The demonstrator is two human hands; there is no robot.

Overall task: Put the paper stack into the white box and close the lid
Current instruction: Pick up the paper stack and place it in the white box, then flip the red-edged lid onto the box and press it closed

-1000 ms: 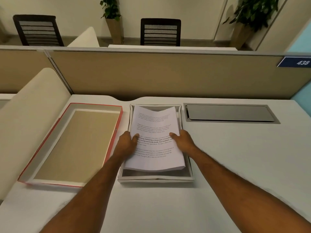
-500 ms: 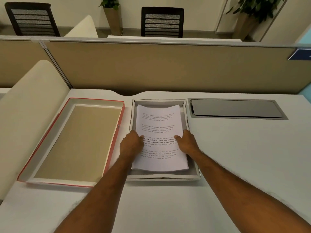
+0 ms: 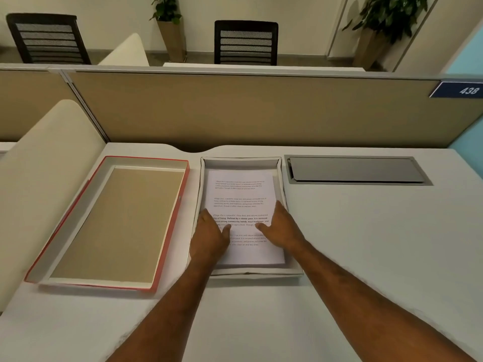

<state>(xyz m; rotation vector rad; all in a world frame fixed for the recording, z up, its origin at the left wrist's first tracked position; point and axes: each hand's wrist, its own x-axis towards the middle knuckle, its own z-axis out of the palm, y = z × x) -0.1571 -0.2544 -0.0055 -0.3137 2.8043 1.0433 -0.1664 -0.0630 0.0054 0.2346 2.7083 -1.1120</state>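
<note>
We press the paper stack flat inside the white box, left hand and right hand spread open on top, gripping nothing; square its edges before fetching the lid.

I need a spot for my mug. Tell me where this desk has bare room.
Bare: the desk right of the white box, below the grey hatch, and the near strip in front of the lid. Crowded: the left half, where lid and box sit close side by side, with both hands on the paper.
</note>
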